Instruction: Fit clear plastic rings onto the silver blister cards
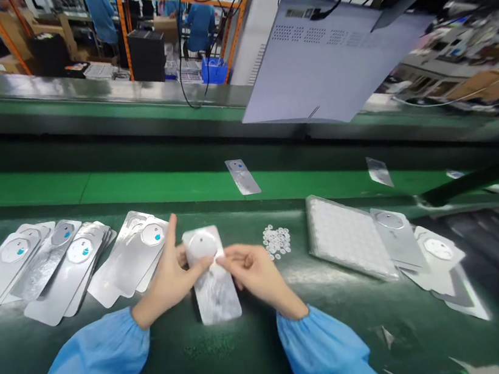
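Note:
A flat silver panel (218, 295) with rounded corners and a pale disc near its top is in front of me on the dark green work surface. My left hand (173, 273) grips its left side, thumb across the front and index finger stretched upward; the fingers behind the panel are hidden. At the panel's right edge, just below the disc, my right hand (254, 272) closes thumb and index finger in a pinch. Whatever is in that pinch is too small to make out. Several small clear rings (277, 240) lie in a loose heap beyond my right hand.
Overlapping silver panels (62, 267) with blue-marked discs fan out at left. To the right are a white cell-patterned tray (348, 235) and more panels (444, 265). A single panel (242, 177) lies on the green belt (161, 183). Above hangs a grey metal box (311, 62).

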`<state>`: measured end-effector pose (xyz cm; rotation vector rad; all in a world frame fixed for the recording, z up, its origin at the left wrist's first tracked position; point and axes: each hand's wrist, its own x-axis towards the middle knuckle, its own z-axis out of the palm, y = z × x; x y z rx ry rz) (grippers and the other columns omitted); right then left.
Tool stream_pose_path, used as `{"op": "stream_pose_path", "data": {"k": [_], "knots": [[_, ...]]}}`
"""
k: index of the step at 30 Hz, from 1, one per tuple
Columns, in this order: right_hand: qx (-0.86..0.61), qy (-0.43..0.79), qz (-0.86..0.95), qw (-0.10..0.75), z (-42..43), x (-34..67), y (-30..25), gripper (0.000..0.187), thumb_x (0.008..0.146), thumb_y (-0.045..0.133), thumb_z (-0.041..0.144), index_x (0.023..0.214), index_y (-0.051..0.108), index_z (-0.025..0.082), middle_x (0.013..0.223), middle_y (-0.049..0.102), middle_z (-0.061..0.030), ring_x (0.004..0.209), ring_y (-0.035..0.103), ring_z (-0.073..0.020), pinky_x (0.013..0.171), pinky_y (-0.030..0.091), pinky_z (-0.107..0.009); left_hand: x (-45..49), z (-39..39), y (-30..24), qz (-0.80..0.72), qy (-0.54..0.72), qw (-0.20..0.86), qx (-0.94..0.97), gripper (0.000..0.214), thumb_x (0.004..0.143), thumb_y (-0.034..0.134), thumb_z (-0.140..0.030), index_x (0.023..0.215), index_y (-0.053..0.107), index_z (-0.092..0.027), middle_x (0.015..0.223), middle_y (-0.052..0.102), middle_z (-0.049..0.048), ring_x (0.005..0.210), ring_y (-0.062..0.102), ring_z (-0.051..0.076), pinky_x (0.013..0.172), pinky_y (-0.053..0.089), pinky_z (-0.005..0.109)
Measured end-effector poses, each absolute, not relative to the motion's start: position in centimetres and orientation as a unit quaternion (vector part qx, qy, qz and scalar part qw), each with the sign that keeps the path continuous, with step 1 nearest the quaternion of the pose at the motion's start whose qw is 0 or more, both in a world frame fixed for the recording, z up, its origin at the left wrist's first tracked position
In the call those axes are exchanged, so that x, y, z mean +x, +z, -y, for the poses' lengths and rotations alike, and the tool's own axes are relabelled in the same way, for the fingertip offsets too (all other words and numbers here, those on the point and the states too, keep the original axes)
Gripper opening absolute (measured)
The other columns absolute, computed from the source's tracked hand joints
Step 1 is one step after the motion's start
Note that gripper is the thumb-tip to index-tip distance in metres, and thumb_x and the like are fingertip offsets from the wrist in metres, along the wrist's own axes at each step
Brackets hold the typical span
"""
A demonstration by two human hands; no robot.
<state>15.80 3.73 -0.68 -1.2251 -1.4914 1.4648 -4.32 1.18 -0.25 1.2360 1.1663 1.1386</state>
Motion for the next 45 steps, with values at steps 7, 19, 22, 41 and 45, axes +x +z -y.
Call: {"op": "stream_pose_path", "data": {"k": [7, 19, 22, 41, 45], "knots": [[-0.516, 0.415, 0.631, 0.405, -15.1, 13.6, 2.9, 0.042, 0.090, 0.069, 0.055, 0.083, 0.069, 0.013, 0.074, 0.071, -0.0099, 0.059, 0.063, -0.0174, 0.050, 0.046, -0.026, -13.4, -2.6, 1.4, -0.706, 0.234, 0.110, 0.660, 0.069, 0.079, 0.076, -0.051, 0.132, 0.060, -0.009, 0.132, 0.062, 0.0255, 0.126, 0.054, 0.047, 0.105, 0.042, 0.056], [-0.419, 0.470, 0.718, 0.298, -3.2, 10.5, -1.8, 0.037, 0.098, 0.060, 0.039, 0.119, 0.073, 0.012, 0.094, 0.078, -0.0103, 0.077, 0.071, -0.0210, 0.068, 0.053, -0.030, -12.8, -2.9, 4.4, -0.699, 0.299, 0.097, 0.642, 0.031, 0.094, 0.060, -0.047, 0.094, 0.072, -0.018, 0.077, 0.072, 0.0051, 0.070, 0.063, 0.025, 0.066, 0.040, 0.031], [-0.414, 0.497, 0.683, 0.338, -3.8, 9.2, -1.9, 0.038, 0.095, 0.064, 0.037, 0.125, 0.069, 0.014, 0.112, 0.076, -0.0129, 0.089, 0.073, -0.0217, 0.069, 0.055, -0.030, -12.2, -2.6, 5.2, -0.673, 0.358, 0.117, 0.636, 0.035, 0.097, 0.057, -0.044, 0.105, 0.075, -0.015, 0.092, 0.076, 0.0076, 0.081, 0.067, 0.025, 0.072, 0.044, 0.031], [-0.384, 0.585, 0.664, 0.266, -1.3, 16.5, -2.6, 0.051, 0.098, 0.056, 0.061, 0.073, 0.064, 0.017, 0.063, 0.063, -0.0007, 0.053, 0.056, -0.0128, 0.051, 0.043, -0.024, -1.7, 0.0, -1.5, -0.436, 0.478, 0.711, 0.275, 0.068, 0.076, 0.082, -0.029, 0.139, 0.061, -0.012, 0.111, 0.078, 0.0165, 0.096, 0.076, 0.030, 0.079, 0.060, 0.036], [-0.451, 0.366, 0.694, 0.425, -1.1, 16.8, -2.4, 0.025, 0.102, 0.059, 0.039, 0.094, 0.071, 0.018, 0.079, 0.072, -0.0047, 0.061, 0.065, -0.0151, 0.055, 0.050, -0.026, -1.5, 0.1, -1.6, -0.458, 0.456, 0.705, 0.291, 0.066, 0.078, 0.081, -0.035, 0.137, 0.063, -0.013, 0.101, 0.080, 0.0134, 0.086, 0.077, 0.028, 0.074, 0.060, 0.035]]}}
